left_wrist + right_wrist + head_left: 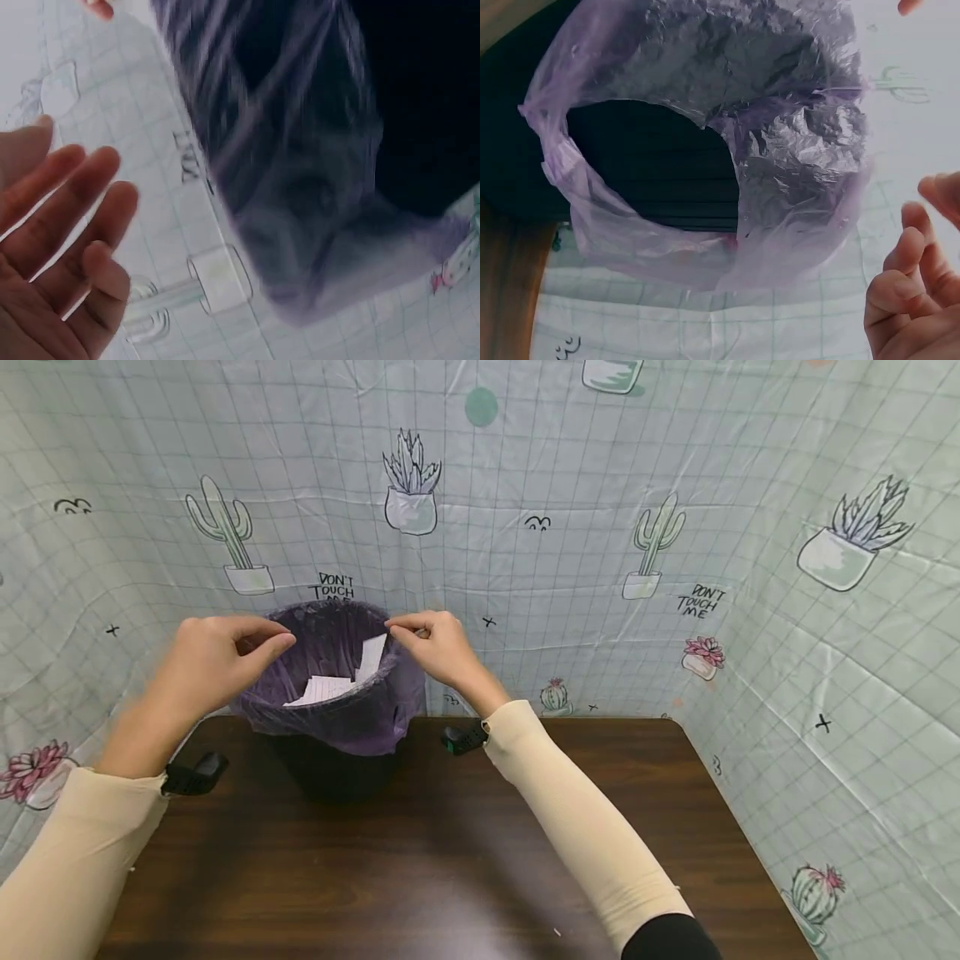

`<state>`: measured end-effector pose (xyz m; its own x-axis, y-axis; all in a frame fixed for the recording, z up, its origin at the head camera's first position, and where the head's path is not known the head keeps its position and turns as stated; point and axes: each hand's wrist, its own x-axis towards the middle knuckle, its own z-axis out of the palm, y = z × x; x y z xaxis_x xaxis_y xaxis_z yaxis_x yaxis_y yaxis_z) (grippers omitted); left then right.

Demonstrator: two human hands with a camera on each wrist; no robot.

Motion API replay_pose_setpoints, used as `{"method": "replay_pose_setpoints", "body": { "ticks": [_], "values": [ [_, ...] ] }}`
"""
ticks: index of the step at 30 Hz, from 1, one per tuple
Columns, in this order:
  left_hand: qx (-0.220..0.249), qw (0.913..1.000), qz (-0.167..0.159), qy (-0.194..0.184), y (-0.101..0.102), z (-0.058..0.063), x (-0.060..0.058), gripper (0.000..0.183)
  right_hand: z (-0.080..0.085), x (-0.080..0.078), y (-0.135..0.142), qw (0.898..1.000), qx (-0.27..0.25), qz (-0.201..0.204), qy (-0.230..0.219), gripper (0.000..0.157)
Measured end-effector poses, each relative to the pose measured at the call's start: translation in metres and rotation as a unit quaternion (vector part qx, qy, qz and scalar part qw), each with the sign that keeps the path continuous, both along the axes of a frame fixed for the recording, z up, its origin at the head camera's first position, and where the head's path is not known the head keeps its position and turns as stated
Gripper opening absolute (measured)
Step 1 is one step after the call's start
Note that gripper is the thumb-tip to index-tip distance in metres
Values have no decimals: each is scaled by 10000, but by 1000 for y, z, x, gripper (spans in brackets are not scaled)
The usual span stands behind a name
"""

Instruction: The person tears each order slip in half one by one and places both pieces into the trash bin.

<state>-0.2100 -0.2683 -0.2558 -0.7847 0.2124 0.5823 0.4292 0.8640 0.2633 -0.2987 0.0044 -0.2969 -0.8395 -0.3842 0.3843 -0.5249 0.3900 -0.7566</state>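
Observation:
A black bin (337, 768) with a purple plastic liner (375, 727) folded over its rim stands on the table. Inside lie white, lined paper pieces (322, 687). Another white paper piece (371, 657) is upright by the right inner wall, just below the right fingertips; whether it leans or falls I cannot tell. My left hand (217, 656) is over the bin's left rim, fingers bent loosely around nothing. At the right rim, my right hand (438, 647) has its thumb and forefinger close together; a small gap shows between them in the right wrist view, with no paper visible there.
The dark brown wooden table (450, 860) extends in front and to the right. A hanging cloth (525, 560) printed with cacti and a grid rises behind the bin and along both sides. One tiny white scrap (557, 932) lies near the front.

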Motion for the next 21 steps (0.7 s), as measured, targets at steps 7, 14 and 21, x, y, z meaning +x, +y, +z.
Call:
{"method": "replay_pose_setpoints", "body": {
  "ticks": [7,14,21],
  "values": [
    [340,9954,-652,618,34,-18,20,13,-22,25,22,9979,-637,64,-39,36],
    [1250,9768,-1311,1145,72,-47,40,10,-67,50,54,9949,-940,-149,-321,34],
    [1865,9685,-1592,430,104,-110,55,10,-129,73,79,9926,-840,-574,-661,30]
  ]
}}
